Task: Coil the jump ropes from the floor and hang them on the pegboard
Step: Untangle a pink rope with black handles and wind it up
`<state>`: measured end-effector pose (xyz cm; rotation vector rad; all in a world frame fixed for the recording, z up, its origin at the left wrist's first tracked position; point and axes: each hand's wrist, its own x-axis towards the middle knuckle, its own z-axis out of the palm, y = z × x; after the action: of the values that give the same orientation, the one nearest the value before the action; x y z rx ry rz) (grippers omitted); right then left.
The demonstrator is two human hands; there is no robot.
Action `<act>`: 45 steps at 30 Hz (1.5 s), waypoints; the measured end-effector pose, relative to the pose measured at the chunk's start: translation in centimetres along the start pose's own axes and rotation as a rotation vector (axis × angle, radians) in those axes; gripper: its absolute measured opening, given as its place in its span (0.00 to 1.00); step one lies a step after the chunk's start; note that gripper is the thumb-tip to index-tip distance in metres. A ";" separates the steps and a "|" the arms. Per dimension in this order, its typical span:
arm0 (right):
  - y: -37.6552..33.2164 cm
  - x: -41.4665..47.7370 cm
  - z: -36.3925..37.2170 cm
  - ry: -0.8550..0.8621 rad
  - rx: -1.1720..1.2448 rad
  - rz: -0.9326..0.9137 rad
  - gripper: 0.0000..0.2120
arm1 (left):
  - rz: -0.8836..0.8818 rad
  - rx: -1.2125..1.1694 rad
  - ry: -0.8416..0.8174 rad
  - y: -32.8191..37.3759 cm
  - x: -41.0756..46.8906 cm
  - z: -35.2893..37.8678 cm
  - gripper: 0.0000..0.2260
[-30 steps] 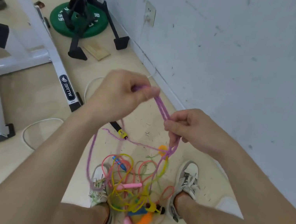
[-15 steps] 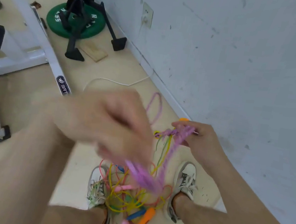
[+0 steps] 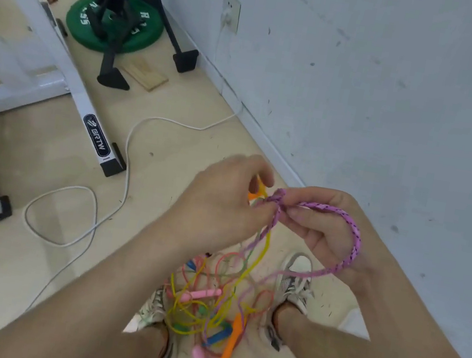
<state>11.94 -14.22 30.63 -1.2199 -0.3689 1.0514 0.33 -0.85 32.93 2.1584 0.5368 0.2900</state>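
Found, nearest, two bare forearms reaching forward and two grey-and-white laced sneakers planted on the pale floor. Saw between the shoes one tangle of thin yellow, pink and orange plastic jump ropes, too knotted to count cord by cord. Counted in it two pink plastic handles, one orange plastic handle and one blue plastic handle.

Above the heap, met both hands close together. Found the right hand curled, pinching one purple braided jump rope between thumb and fingertips, with one loop of it passed round that hand. Saw the left hand, somewhat blurred, nipping the same rope just beside the right fingertips, at the crossing of the loop. Traced the loose purple lengths down from the hands into the tangle, and noted one yellow cord rising alongside.

Farther off to the left, made out one white cable looping across the floor beside one white metal machine frame labelled "BRTW". Beyond, near the wall, counted one small pale wooden block, one green round weight plate and one black angled stand set over it. Ended at one white wall socket on the scuffed white wall.
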 end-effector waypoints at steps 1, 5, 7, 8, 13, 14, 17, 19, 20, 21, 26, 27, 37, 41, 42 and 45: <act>0.1 0.0 0.0 0.010 0.023 0.005 0.16 | -0.055 -0.034 -0.037 -0.4 -0.1 0.3 0.04; 0.7 -0.6 0.0 0.028 0.167 0.071 0.28 | -0.211 -0.366 -0.020 -1.6 -0.1 1.3 0.05; 0.7 -0.7 -0.1 -0.028 0.283 0.121 0.27 | -0.204 -0.448 0.042 -2.1 0.3 1.2 0.07; 0.6 -0.8 0.1 -0.066 0.356 0.148 0.25 | -0.199 -0.470 0.071 -2.2 0.5 1.1 0.08; 1.2 -1.0 1.5 -0.015 0.404 0.445 0.19 | -0.017 -0.093 0.039 -2.1 0.3 1.2 0.11; 1.3 -0.8 1.5 -0.002 0.317 0.471 0.18 | -0.001 -0.053 0.016 -2.1 0.3 1.3 0.10; 0.9 -0.2 1.0 0.019 -0.004 0.473 0.12 | -0.149 -0.240 -0.043 -2.6 0.4 1.4 0.08; 0.5 0.2 0.5 0.052 -0.277 0.386 0.14 | -0.367 -0.534 -0.110 -2.7 0.5 1.3 0.08; 0.4 0.2 0.5 0.060 -0.366 0.341 0.13 | -0.428 -0.614 -0.147 -2.7 0.6 1.3 0.08; 0.2 0.2 0.6 0.060 -0.417 0.306 0.11 | -0.438 -0.611 -0.176 -2.8 0.8 1.2 0.07; -0.4 -0.1 0.7 0.052 -0.348 0.271 0.07 | -0.292 -0.354 -0.241 -3.1 1.5 0.0 0.08; -0.3 -0.1 0.7 0.065 -0.325 0.284 0.09 | -0.249 -0.290 -0.258 -3.2 1.5 -0.2 0.09; -1.0 -0.5 -0.5 0.058 -0.223 0.210 0.10 | -0.232 0.324 0.151 -5.4 1.5 -0.3 0.07; -0.6 -0.8 -1.3 0.102 -0.431 0.174 0.14 | -0.701 -0.516 0.190 -5.5 1.6 0.6 0.04; -0.3 -0.6 -1.3 0.127 -0.467 0.185 0.14 | -0.713 -0.599 0.191 -5.3 1.4 0.8 0.07; -0.1 -0.1 -0.9 0.180 -0.362 0.277 0.11 | -0.618 -0.588 0.174 -4.2 1.1 1.5 0.10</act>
<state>12.60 -14.77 30.42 -1.7148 -0.2605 1.1287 0.71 0.80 28.63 1.3317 1.0386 0.2485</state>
